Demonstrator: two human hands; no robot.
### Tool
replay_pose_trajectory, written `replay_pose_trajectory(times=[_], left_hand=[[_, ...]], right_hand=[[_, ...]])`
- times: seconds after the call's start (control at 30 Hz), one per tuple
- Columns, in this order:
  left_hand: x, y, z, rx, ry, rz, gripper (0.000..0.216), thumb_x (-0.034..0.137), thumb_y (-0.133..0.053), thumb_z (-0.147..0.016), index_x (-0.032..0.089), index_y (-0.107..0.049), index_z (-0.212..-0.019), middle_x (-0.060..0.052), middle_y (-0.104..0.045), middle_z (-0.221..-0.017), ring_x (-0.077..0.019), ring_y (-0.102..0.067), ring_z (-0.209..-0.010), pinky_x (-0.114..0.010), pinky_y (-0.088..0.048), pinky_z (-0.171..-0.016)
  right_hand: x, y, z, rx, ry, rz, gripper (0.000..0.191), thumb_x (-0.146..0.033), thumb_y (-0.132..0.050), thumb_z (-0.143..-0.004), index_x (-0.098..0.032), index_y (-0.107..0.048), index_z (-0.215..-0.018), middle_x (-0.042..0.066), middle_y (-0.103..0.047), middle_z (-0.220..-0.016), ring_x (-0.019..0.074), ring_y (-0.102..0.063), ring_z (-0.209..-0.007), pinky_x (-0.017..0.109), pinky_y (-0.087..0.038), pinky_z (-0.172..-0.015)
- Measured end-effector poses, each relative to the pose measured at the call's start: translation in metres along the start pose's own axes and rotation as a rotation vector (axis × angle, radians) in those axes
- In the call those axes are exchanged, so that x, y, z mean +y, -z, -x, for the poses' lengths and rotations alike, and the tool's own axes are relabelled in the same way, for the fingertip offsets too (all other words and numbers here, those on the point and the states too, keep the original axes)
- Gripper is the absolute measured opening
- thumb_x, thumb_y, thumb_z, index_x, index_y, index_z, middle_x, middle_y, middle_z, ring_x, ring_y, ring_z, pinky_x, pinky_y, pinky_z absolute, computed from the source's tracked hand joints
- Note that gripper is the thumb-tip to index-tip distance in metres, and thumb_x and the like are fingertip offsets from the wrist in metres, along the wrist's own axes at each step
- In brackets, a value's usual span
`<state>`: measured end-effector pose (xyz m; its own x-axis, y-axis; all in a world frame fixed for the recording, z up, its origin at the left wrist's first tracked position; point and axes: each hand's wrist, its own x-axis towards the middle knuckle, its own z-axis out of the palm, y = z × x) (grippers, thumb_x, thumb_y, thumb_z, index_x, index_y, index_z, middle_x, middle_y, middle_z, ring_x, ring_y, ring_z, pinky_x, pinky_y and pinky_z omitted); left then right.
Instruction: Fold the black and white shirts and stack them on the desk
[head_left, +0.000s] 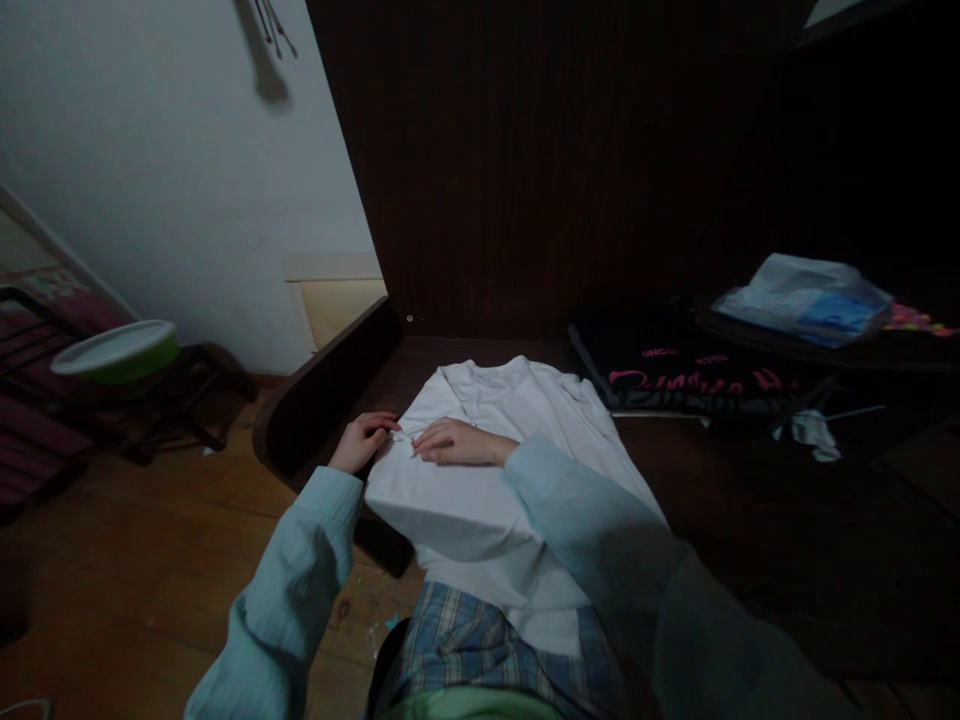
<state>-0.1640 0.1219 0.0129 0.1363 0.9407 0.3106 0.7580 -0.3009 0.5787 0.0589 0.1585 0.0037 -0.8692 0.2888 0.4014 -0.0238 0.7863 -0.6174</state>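
Observation:
A white shirt (480, 500) lies spread over a dark wooden surface, its neckline at the far end. Its near end hangs over the edge onto my lap. At the shirt's left side, the fingertips of my left hand (365, 440) pinch a bit of its fabric. My right hand (461, 442) rests palm down on the shirt just to the right, fingers stretched toward the left hand. Between the fingertips of both hands the cloth is slightly bunched. Both my forearms are in light blue sleeves.
A raised wooden side panel (322, 380) borders the surface on the left. Folded dark clothing (675, 365) with pink lettering lies at the back right, near a plastic-wrapped package (810, 300). A green basin (124, 352) with a pale top rests on a dark stool at far left.

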Motion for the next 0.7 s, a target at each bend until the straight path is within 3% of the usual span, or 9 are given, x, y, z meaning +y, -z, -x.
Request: replay_pose_trajectory(times=[0.33, 0.7], left_hand=[[0.002, 0.002, 0.000, -0.001, -0.005, 0.001, 0.028, 0.021, -0.041, -0.067, 0.021, -0.069, -0.072, -0.004, -0.067, -0.098, -0.0208, -0.057, -0.096, -0.038, -0.040, -0.092], [0.008, 0.000, 0.000, 0.012, 0.011, 0.000, 0.023, 0.031, -0.048, -0.069, 0.018, -0.068, -0.071, -0.007, -0.067, -0.097, -0.0226, -0.057, -0.095, -0.038, -0.040, -0.091]], right_hand=[[-0.012, 0.009, 0.000, 0.065, -0.188, -0.237, 0.035, -0.044, -0.049, -0.082, -0.017, -0.068, -0.094, 0.008, -0.065, -0.106, 0.0160, -0.057, -0.101, 0.029, -0.039, -0.092], [-0.026, 0.027, 0.005, 0.059, -0.290, -0.340, 0.046, -0.056, -0.049, -0.077, -0.015, -0.070, -0.081, 0.007, -0.068, -0.088, 0.0165, -0.059, -0.089, 0.026, -0.043, -0.081]])
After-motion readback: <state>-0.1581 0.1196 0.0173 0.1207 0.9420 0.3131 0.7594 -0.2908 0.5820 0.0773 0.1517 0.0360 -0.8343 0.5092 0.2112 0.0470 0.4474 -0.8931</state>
